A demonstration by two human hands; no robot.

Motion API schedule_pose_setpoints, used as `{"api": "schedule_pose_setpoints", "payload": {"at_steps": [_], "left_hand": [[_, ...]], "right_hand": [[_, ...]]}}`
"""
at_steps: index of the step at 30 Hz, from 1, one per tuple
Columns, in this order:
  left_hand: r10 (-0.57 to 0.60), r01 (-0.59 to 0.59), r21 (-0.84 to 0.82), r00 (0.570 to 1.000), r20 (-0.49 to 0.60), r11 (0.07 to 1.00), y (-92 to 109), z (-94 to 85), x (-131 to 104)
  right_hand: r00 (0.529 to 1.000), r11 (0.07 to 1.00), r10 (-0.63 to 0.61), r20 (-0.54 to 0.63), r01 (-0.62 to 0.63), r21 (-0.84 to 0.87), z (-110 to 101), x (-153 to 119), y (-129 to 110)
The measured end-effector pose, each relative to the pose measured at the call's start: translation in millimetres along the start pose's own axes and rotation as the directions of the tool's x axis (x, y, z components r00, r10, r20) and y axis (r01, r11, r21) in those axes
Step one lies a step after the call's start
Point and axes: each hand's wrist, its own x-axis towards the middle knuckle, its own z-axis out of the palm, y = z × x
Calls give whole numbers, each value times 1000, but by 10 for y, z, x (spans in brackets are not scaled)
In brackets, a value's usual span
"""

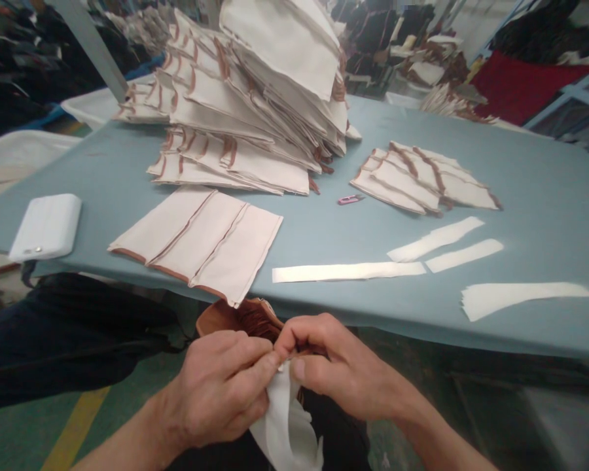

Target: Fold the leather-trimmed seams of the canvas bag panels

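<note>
My left hand [228,386] and my right hand [341,369] meet in front of the table's near edge, fingertips touching. Between them hangs a white fabric strip [277,409], its loose end curling down over my lap. Both hands are closed in a pinch at its top edge; the exact grip is partly covered by the fingers. Just behind them shows a brown piece [220,318] with a bundle of dark brown cords [258,322], partly hidden by my hands. A cream fabric panel [201,239] with brown trim lies beyond, one corner over the table edge.
On the blue-green table [319,229] rise a tall stack of cream panels [255,85] and a smaller pile [422,176]. Pink thread snips [350,199], a long white strip [348,271], several shorter strips [520,296] and a white box [46,226] lie there. A dark-clothed leg [69,333] is at left.
</note>
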Motion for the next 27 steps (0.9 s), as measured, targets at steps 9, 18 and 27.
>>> {"api": "schedule_pose_setpoints", "payload": {"at_steps": [9, 18, 27], "left_hand": [[54, -48, 65, 995, -85, 997, 0, 54, 4], [-399, 490, -345, 866, 303, 801, 98, -225, 77], [-103, 176, -143, 906, 411, 974, -19, -176, 52]], "right_hand": [[977, 974, 215, 6, -215, 74, 66, 84, 89], [910, 786, -381, -163, 226, -575, 92, -45, -55], [815, 565, -577, -53, 351, -746, 86, -68, 112]]}}
